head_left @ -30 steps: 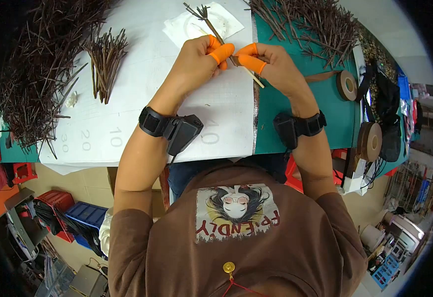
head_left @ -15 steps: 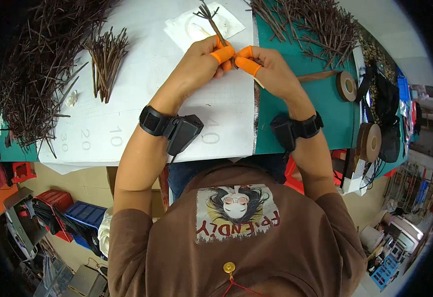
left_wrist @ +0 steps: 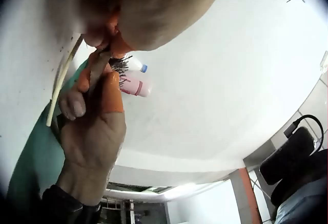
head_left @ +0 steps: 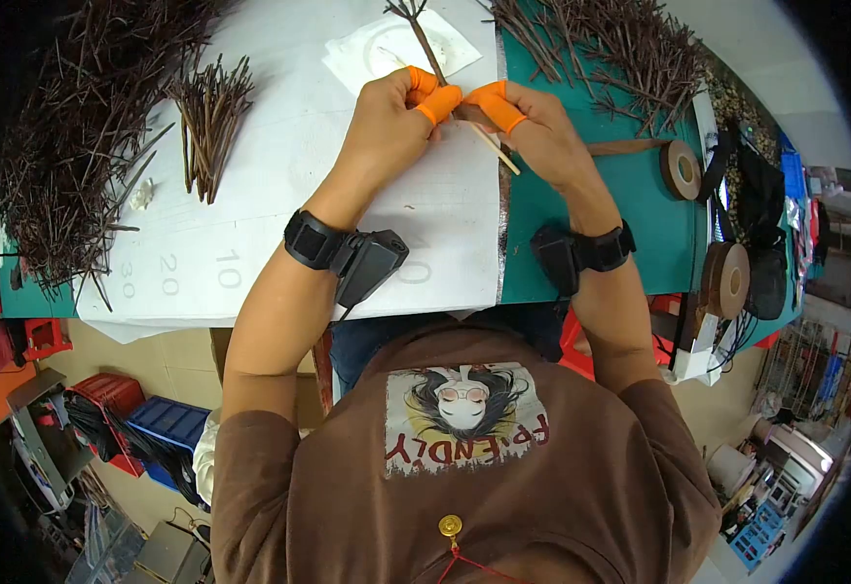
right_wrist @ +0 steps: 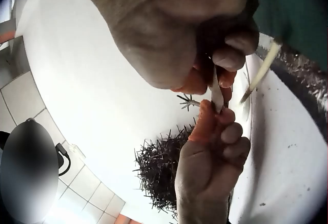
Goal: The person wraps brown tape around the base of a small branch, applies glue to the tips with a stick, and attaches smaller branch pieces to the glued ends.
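A dark brown branched twig (head_left: 427, 51) is pinched between the thumb and finger of my left hand (head_left: 387, 131), its forked tip pointing away from me. Orange finger covers sit on both hands. My right hand (head_left: 547, 136) pinches a brown tape strip (head_left: 476, 115), which reaches the twig at the left fingertips. Behind the right hand the brown tape runs on to a tape roll (head_left: 681, 169). A thin pale stick (head_left: 496, 154) juts out below the fingers toward me, and the left wrist view shows this stick (left_wrist: 60, 83) too. The fingers hide where twig, tape and stick meet.
A large heap of dark twigs (head_left: 55, 146) covers the left side, with a smaller twig bundle (head_left: 213, 122) beside it. More twigs (head_left: 630, 58) lie at the back right. White sheets (head_left: 460, 49) lie behind the hands. Another tape roll (head_left: 730, 279) stands at the right edge.
My right hand came in against the twig, then drew slightly away, so tape shows between the hands again. The twig's tip shifted right and farther away. The pale stick, mostly covered half a second ago, shows again.
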The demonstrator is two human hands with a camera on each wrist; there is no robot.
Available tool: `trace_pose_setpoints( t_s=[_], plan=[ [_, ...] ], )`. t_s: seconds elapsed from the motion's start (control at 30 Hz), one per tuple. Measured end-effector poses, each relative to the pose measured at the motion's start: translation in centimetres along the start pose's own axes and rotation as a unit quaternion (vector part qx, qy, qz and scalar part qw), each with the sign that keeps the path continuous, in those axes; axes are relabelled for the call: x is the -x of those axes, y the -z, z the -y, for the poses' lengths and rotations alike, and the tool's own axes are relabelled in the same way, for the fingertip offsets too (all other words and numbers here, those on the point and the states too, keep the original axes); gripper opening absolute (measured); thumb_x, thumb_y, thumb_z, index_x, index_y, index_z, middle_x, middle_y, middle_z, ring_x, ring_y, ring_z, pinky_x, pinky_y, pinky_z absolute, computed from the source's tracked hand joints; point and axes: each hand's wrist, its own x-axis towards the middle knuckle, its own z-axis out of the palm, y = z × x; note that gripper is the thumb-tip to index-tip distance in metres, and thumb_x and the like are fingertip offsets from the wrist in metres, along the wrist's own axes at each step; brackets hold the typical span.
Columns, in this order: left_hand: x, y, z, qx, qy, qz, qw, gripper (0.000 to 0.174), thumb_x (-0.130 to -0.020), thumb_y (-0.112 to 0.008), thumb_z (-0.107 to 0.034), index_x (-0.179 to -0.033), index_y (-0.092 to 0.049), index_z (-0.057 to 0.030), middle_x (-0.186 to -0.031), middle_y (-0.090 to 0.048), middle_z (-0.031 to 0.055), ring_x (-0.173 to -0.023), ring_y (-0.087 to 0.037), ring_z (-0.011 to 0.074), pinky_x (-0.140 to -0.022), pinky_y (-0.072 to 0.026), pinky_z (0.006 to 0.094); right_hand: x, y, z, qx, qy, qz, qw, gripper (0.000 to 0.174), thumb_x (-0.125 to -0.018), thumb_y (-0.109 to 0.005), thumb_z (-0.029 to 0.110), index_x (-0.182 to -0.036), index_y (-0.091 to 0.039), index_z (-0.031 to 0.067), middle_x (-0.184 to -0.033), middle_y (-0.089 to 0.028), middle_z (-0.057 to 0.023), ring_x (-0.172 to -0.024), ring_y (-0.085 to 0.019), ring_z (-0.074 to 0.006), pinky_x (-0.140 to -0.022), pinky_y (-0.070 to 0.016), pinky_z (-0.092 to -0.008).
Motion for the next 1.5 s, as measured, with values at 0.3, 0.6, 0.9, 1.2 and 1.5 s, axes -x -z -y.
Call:
trace_pose_setpoints(
  t_s=[0.3, 0.6, 0.9, 1.2, 1.5],
  plan=[
    [0.4, -0.5, -0.2, -0.135, -0.041, 0.028, 0.99, 0.016, -0.085, -0.053, -0.015, -0.086, -0.049, 0.0005, -0.075, -0.055, 0.0042, -0.066, -0.05, 0.0091, -0.062, -0.0417, 0.0224, 0.4, 0.1, 0.5, 0.087, -0.002, 0.01, 0.996, 0.018, -0.08, -0.051, 0.014, -0.089, -0.059, 0.0005, -0.059, -0.051, -0.0038, -0.053, -0.045, -0.009, -0.05, -0.0368, -0.0252],
    [0.3, -0.9, 0.2, -0.069, -0.169, 0.011, 0.983, 0.016, -0.085, -0.054, -0.014, -0.089, -0.047, -0.0002, -0.074, -0.054, 0.0054, -0.062, -0.049, 0.0103, -0.057, -0.0416, 0.0234, 0.2, 0.0, 0.3, 0.122, 0.079, 0.003, 0.989, 0.015, -0.08, -0.042, 0.01, -0.083, -0.054, 0.0021, -0.062, -0.051, -0.0046, -0.055, -0.046, -0.0113, -0.051, -0.0366, -0.0275],
    [0.8, -1.7, -0.7, 0.151, -0.157, 0.024, 0.976, 0.013, -0.086, -0.052, -0.012, -0.09, -0.046, -0.0003, -0.074, -0.055, 0.0047, -0.063, -0.051, 0.0079, -0.056, -0.0421, 0.0203, -0.5, 0.7, -1.0, -0.178, -0.007, -0.024, 0.984, 0.02, -0.078, -0.04, 0.001, -0.09, -0.056, 0.0006, -0.066, -0.046, 0.0024, -0.054, -0.038, -0.0055, -0.047, -0.0317, -0.0187],
    [-0.3, -0.4, -0.3, 0.328, -0.067, -0.01, 0.942, 0.014, -0.089, -0.049, -0.015, -0.093, -0.048, -0.0027, -0.079, -0.057, 0.0068, -0.061, -0.051, 0.0105, -0.056, -0.0423, 0.0222, -1.0, 0.4, 0.0, 0.137, 0.269, -0.167, 0.939, 0.022, -0.072, -0.064, 0.003, -0.094, -0.06, 0.0056, -0.069, -0.05, -0.0004, -0.063, -0.046, -0.0107, -0.056, -0.0384, -0.021],
    [-0.5, 0.0, -0.3, 0.33, -0.059, -0.028, 0.942, 0.015, -0.089, -0.049, -0.017, -0.094, -0.048, -0.0033, -0.077, -0.056, 0.006, -0.061, -0.049, 0.0105, -0.057, -0.0412, 0.0223, 0.5, 1.6, 1.6, 0.072, 0.09, -0.147, 0.982, 0.013, -0.081, -0.06, 0.012, -0.087, -0.062, 0.0007, -0.073, -0.059, -0.003, -0.055, -0.051, -0.007, -0.047, -0.0392, -0.0195]
  ],
)
